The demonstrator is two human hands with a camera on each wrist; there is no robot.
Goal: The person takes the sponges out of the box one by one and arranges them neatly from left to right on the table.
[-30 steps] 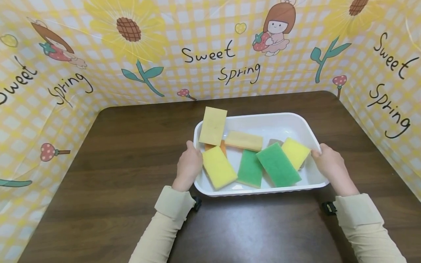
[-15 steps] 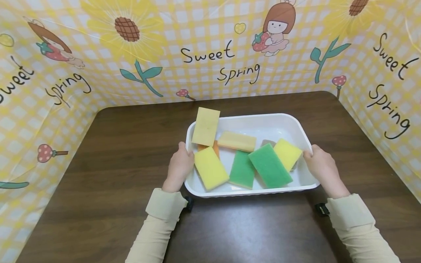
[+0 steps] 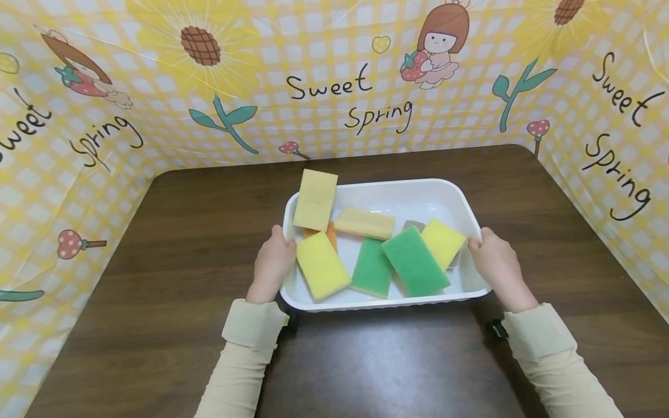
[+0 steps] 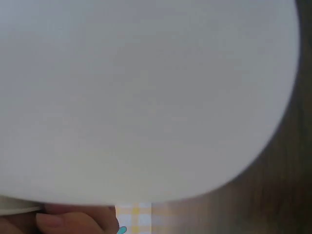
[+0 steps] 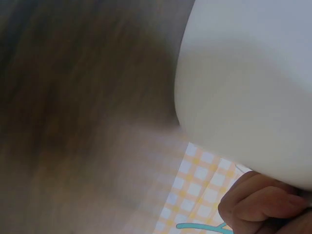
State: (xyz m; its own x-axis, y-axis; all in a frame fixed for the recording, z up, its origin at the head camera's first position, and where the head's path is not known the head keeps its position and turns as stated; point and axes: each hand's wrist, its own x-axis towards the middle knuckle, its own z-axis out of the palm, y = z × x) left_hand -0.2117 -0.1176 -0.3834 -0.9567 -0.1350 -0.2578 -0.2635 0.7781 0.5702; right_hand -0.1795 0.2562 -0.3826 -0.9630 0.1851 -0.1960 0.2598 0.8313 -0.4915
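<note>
The left hand (image 3: 274, 261) and the right hand (image 3: 496, 262) curl their fingers to grip the two short ends of a white tray (image 3: 413, 200), which is between them with its long sides running left to right, both hands just as near, sponges (image 3: 415, 262) inside it and a checked cloth (image 3: 324, 122) behind.

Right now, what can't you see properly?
Head: most of the orange piece, under yellow sponges.
Head: most of the grey piece, behind a green sponge and another yellow sponge.
Left wrist: part of the left hand, behind the white tray and past the bottom edge.
Right wrist: tabletop, blurred.
</note>
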